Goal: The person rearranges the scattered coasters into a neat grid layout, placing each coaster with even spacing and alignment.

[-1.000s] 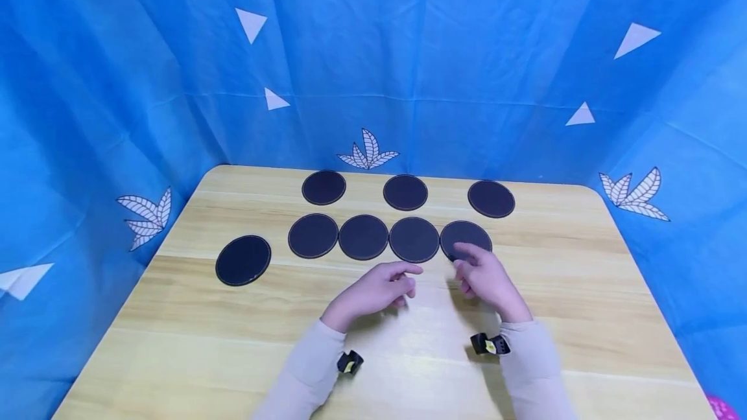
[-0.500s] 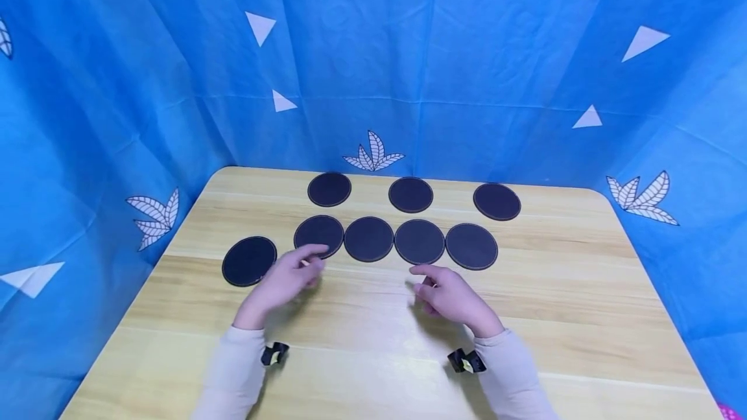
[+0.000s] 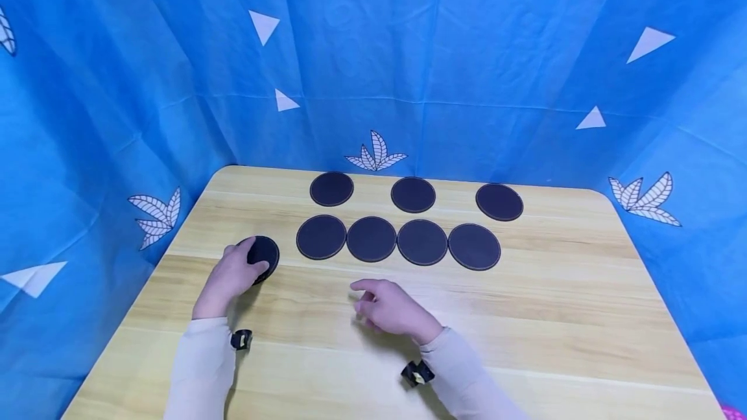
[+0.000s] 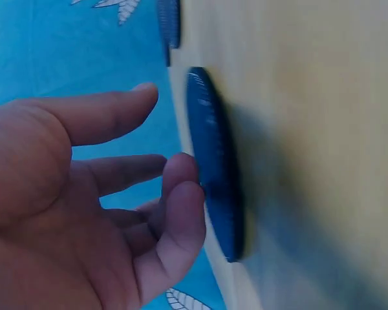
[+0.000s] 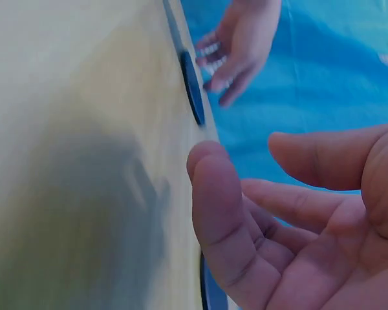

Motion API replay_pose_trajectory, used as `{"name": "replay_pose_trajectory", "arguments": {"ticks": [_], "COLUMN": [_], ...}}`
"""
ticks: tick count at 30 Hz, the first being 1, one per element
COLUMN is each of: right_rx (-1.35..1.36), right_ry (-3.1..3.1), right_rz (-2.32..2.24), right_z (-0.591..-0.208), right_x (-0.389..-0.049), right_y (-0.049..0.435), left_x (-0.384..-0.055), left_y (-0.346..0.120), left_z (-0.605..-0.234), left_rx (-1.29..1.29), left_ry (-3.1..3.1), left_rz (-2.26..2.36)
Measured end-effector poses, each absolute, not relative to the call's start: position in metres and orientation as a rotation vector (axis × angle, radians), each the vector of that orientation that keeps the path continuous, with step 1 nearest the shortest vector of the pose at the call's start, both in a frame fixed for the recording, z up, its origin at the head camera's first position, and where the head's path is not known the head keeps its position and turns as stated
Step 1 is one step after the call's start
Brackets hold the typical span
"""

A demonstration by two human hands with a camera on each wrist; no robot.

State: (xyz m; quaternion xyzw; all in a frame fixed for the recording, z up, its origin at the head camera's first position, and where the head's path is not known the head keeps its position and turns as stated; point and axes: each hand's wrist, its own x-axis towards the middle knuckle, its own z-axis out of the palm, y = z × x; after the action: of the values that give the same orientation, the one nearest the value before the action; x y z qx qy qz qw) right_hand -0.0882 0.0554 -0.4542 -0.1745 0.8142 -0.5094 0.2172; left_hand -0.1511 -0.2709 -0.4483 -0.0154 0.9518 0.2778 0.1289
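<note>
My left hand is over a thick black round coaster pile at the left of the table, thumb and fingers spread above its rim. In the left wrist view the coaster pile shows a thick dark edge, and the thumb stands apart from it, with fingertips right at its side. My right hand hovers over the table front of the row, fingers loosely bent and holding nothing. Several black round coasters with stitched rims lie edge to edge in that row, among them the leftmost coaster and the rightmost coaster.
Behind the row, three more coasters lie spaced apart: a left one, a middle one and a right one. The wooden table ends at a blue curtain with white leaf and triangle prints.
The left hand has swept left from near the table's middle to the coaster pile, its fingers spreading over it. The right hand has left the rightmost coaster and moved left. The coasters lie as before.
</note>
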Motion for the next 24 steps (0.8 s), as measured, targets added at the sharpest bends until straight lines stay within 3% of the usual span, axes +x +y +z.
{"name": "replay_pose_trajectory", "arguments": {"ticks": [11,24], "right_rx": [-0.539,-0.432], "right_ry": [2.239,2.159], "right_rz": [-1.344,-1.426], "right_z": [-0.468,-0.471], "right_x": [-0.081,-0.081], "right_y": [-0.001,-0.02], "left_x": [-0.151,-0.155], "left_y": [-0.268,-0.274], "left_z": [-0.458,-0.457], "left_rx": [-0.111,-0.094], "left_ry": [2.779,2.817], "left_rz": [0.747,0.631]}}
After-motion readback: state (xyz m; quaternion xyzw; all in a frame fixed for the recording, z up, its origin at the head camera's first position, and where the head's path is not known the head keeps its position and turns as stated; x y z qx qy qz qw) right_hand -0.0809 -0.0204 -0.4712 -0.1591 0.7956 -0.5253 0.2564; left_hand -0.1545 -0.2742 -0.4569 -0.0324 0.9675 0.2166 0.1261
